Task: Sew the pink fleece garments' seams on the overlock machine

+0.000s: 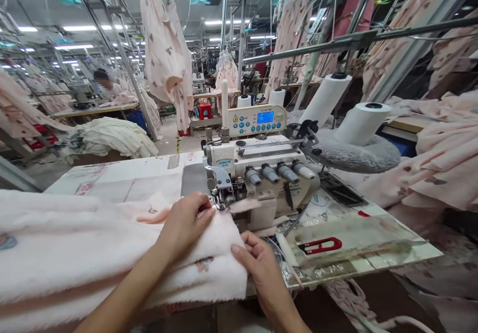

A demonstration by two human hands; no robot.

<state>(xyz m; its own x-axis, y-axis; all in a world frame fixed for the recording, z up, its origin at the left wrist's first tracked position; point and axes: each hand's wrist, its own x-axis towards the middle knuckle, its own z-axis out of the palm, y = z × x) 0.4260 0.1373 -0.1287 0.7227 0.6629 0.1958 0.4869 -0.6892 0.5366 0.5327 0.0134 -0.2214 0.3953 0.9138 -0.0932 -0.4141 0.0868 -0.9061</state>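
Note:
Pale pink fleece fabric (123,243) with small printed motifs spreads across the left of the sewing table and runs up to the overlock sewing machine (257,173). My left hand (186,221) is closed on the fabric's edge, thumb and fingers pinched just left of the presser foot (221,201). The fabric's corner is between the thumb and fingers of my right hand (257,261), below and right of the needle area. A narrow, blurred strip of fabric (244,204) sticks out to the right of the foot.
Red thread snips (321,245) lie on the table's right side. White thread cones (362,121) stand behind the machine. Pink garment pieces (164,44) hang overhead, and a fabric pile (112,136) sits at left. Farther back, another person (106,84) is at a table.

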